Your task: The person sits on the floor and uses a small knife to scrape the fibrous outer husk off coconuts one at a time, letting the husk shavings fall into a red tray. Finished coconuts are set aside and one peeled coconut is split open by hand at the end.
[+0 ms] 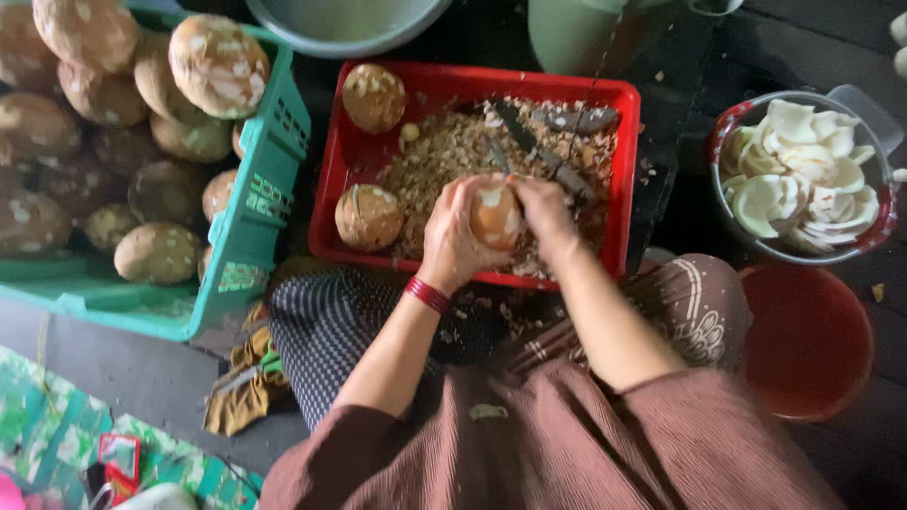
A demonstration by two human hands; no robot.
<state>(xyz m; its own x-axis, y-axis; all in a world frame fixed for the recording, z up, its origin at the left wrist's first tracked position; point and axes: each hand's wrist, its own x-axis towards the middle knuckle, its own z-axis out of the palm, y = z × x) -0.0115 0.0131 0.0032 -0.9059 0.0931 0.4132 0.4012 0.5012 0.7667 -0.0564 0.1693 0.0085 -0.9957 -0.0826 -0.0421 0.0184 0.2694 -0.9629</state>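
Observation:
My left hand (453, 236) cups a round brown husked coconut (495, 215) over a red plastic tray (340, 161). A red band circles that wrist. My right hand (546, 215) presses on the coconut's right side and grips the dark handle of a knife (543, 156), whose blade points up over the pile of brown shavings (444, 156) in the tray. Two more brown coconuts lie in the tray, one at its far left corner (374, 97) and one at its near left (368, 217).
A green crate (265, 189) at the left holds several brown coconuts. A bowl (883, 222) at the right holds white coconut pieces, with a red bucket (808, 340) below it. A grey basin (350, 24) sits at the top. My lap is covered in brown cloth.

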